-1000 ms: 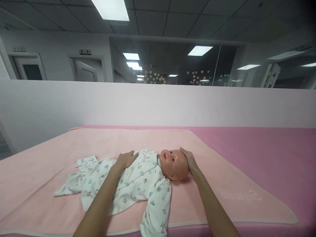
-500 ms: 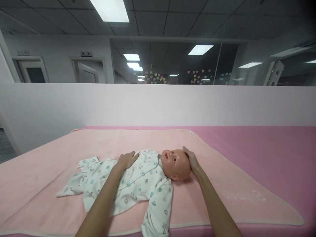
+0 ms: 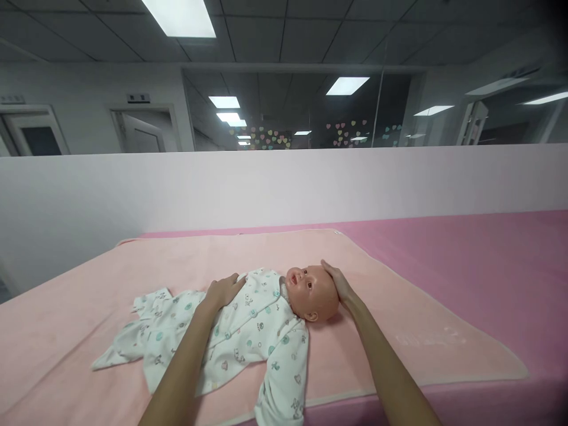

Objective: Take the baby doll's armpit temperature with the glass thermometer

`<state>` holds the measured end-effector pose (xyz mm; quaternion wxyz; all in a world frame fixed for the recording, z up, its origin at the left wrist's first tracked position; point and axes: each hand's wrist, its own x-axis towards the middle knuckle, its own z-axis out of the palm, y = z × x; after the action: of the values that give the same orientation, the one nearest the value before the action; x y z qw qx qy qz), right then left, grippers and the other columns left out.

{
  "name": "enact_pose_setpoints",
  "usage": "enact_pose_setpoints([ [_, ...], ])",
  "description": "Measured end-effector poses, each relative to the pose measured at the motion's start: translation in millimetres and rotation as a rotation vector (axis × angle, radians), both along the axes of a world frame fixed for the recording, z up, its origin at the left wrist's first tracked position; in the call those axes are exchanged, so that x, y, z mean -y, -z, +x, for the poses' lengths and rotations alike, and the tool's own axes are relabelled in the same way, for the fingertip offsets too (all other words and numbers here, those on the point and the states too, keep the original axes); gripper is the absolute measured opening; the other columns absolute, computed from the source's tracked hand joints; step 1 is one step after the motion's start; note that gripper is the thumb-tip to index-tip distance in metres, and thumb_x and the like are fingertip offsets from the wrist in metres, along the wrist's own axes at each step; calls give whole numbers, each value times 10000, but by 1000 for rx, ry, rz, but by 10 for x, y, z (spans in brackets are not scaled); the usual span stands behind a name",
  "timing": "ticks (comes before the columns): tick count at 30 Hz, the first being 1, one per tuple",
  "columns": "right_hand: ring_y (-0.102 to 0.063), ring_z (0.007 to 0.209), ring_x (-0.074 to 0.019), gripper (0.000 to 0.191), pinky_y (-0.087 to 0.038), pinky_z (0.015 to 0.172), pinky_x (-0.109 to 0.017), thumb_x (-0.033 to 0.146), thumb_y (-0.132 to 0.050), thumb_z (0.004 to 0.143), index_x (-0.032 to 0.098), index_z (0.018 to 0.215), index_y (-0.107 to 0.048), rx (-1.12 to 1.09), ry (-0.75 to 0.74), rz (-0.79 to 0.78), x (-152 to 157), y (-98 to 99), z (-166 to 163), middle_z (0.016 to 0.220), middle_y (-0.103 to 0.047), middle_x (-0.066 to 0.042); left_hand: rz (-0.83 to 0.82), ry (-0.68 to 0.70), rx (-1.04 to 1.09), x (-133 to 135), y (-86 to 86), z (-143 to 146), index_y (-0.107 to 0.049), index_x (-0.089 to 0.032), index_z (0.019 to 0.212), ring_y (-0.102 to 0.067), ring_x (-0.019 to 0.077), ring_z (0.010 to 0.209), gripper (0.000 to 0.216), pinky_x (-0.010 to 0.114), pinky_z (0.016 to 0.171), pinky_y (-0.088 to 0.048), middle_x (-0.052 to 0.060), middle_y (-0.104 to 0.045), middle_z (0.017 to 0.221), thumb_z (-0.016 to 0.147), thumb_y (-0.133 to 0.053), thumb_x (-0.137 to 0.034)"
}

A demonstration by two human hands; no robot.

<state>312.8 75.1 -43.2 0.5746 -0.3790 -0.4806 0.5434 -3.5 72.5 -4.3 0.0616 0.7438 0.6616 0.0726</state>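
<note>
I see the doll [image 3: 266, 313] on the blanket [image 3: 399, 319] dead ahead, its length running 9 to 3 o'clock, head at 3, with my left hand [image 3: 224, 290] spread flat on its chest and my right hand [image 3: 338, 283] cupped loosely against the crown.

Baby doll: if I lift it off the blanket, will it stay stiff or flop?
Probably floppy: the romper legs lie flat and limp, so the body seems soft. The glossy head looks rigid and may loll or roll; the right hand cups it.
</note>
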Motion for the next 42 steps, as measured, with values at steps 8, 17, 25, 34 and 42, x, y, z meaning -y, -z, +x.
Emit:
enact_pose_setpoints([
  [8,-624,917,-264,503,-455,847,-340,580,-541,710,127,855,-704,21,-18,34,63,-60,-33,903,-700,-103,1,1,-15,-7,2,-1,-523,-219,957,-576,285,969,573,416,858,-370,92,-646,1012,794,-119,-592],
  [17,-607,960,-269,465,-428,891,-358,577,-589,669,152,814,-711,-18,96,58,20,-23,73,919,-697,-100,15,2,7,-5,28,-8,-529,-221,947,-584,275,948,584,402,842,-372,92,-655,982,802,-100,-589],
  [25,-620,900,-282,503,-467,790,-354,583,-606,648,122,821,-710,57,17,50,77,-59,-27,863,-704,-106,16,0,33,-4,31,-9,-526,-219,931,-578,289,965,569,425,857,-357,103,-654,987,793,-137,-611],
  [34,-608,936,-276,502,-439,851,-343,596,-616,628,137,804,-720,33,90,62,57,-77,-29,905,-700,-99,28,8,19,-2,45,-6,-525,-205,921,-571,295,977,571,419,843,-360,115,-651,986,809,-121,-592],
  [42,-601,972,-275,444,-409,927,-376,580,-592,655,167,757,-721,-90,208,125,8,-46,152,896,-700,-101,38,8,31,-41,90,-29,-529,-213,918,-580,288,944,584,425,851,-350,112,-657,960,802,-119,-612],
])
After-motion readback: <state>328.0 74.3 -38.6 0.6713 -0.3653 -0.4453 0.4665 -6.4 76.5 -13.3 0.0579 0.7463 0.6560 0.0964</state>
